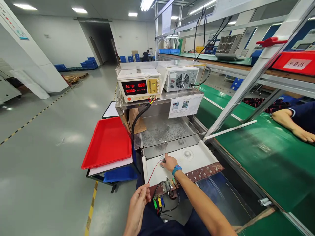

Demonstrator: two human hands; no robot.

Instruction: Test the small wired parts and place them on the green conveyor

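My left hand point(138, 200) is closed in a pinch on one end of a thin red wire point(153, 171), low at the front edge of the bench. The wire runs up to my right hand point(170, 163), whose fingers are closed around a small dark part point(163, 160) over the white work surface point(203, 156). Most of that part is hidden by the fingers, so its kind does not show. Below lies a brown strip point(208, 170) with rows of metal studs. Green, yellow and blue connectors point(159, 202) on black cable hang beside my left hand.
A power supply point(140, 83) with lit red digits stands on the metal shelf, beside a second unit point(180, 80). To the left is a red tray point(108, 141) on a cart. A green conveyor point(273, 147) runs along the right, where another person's arm point(287, 121) rests.
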